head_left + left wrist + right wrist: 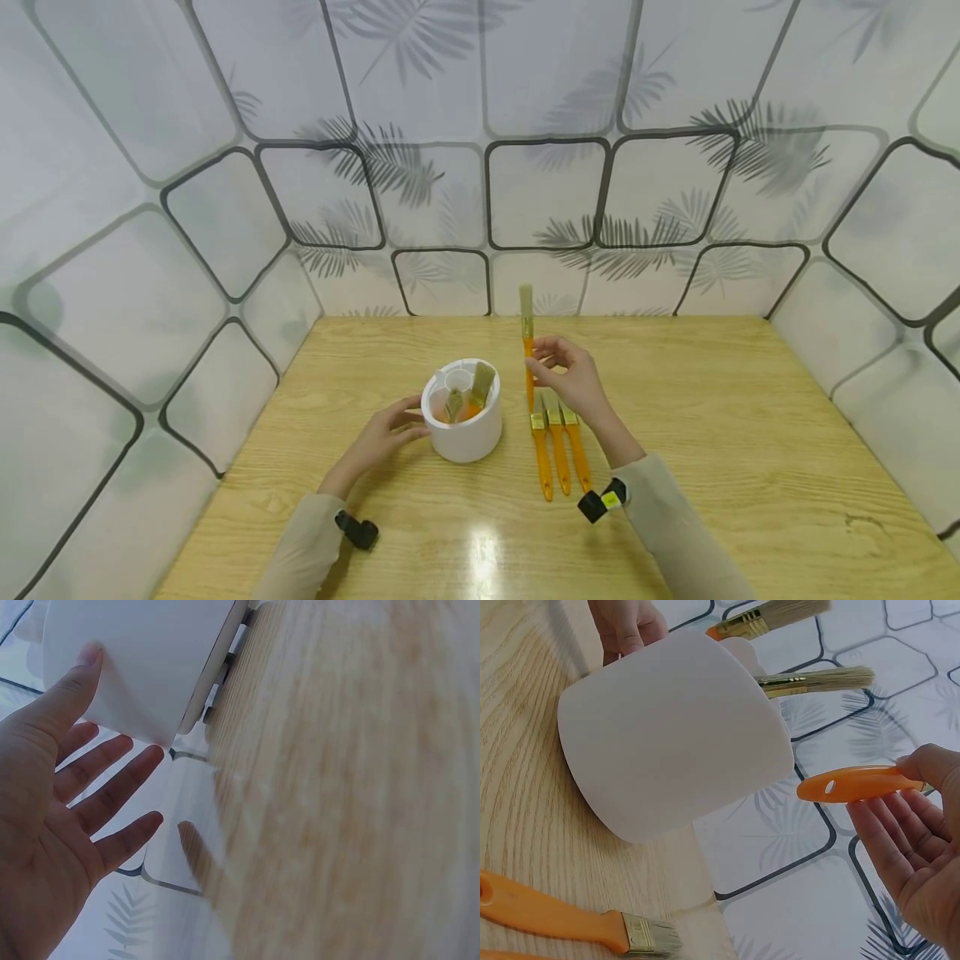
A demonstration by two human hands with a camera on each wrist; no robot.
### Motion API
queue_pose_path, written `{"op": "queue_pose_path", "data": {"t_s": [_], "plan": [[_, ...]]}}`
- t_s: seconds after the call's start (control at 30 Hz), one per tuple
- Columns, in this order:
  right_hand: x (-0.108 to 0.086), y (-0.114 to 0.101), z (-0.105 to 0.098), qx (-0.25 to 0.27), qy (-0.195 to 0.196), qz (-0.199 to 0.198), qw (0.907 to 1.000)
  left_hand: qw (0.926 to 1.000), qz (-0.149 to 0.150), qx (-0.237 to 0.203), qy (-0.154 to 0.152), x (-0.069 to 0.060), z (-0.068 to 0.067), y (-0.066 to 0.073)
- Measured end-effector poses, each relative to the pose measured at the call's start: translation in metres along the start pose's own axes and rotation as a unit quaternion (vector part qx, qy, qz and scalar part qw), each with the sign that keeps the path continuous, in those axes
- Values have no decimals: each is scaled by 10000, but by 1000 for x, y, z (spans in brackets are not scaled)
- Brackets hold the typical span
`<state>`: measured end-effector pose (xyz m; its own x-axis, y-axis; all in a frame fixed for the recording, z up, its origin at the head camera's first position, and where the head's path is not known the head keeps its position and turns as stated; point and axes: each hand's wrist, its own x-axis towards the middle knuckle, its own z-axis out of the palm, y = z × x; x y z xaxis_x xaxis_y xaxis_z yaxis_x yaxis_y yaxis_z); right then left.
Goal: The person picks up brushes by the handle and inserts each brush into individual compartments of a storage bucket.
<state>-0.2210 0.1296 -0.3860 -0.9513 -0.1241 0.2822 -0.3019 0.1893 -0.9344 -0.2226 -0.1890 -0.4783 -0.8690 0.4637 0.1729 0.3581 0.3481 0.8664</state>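
My right hand pinches a paintbrush by its orange handle, bristles up, to the right of a white round container. In the right wrist view the handle end of that paintbrush points toward the container. Two other paintbrushes stand inside the container, bristles upward. My left hand touches the container's left side, its fingers loosely spread; the left wrist view shows the thumb against the white wall. Several orange-handled paintbrushes lie side by side below my right hand.
A wooden table carries everything. Patterned grey-white walls rise at its back and both sides. A small black camera sits on each wrist, the left camera and the right camera.
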Motion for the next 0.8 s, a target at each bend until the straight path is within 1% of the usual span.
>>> {"op": "queue_pose_path", "data": {"t_s": [0.17,0.47,0.6,0.8], "plan": [[1,-1,1,60,9,14,10000,10000,-54,6,-25,-1,-1,2],[0,-4,3,222,-130,-112,9996,9998,-172,-88,-67,-2,-1,2],[1,-6,5,200,-182,-113,9996,9998,-157,-79,-73,-1,0,3],[2,-8,7,171,-150,-157,9996,9999,-68,-125,-53,-2,-1,4]]}}
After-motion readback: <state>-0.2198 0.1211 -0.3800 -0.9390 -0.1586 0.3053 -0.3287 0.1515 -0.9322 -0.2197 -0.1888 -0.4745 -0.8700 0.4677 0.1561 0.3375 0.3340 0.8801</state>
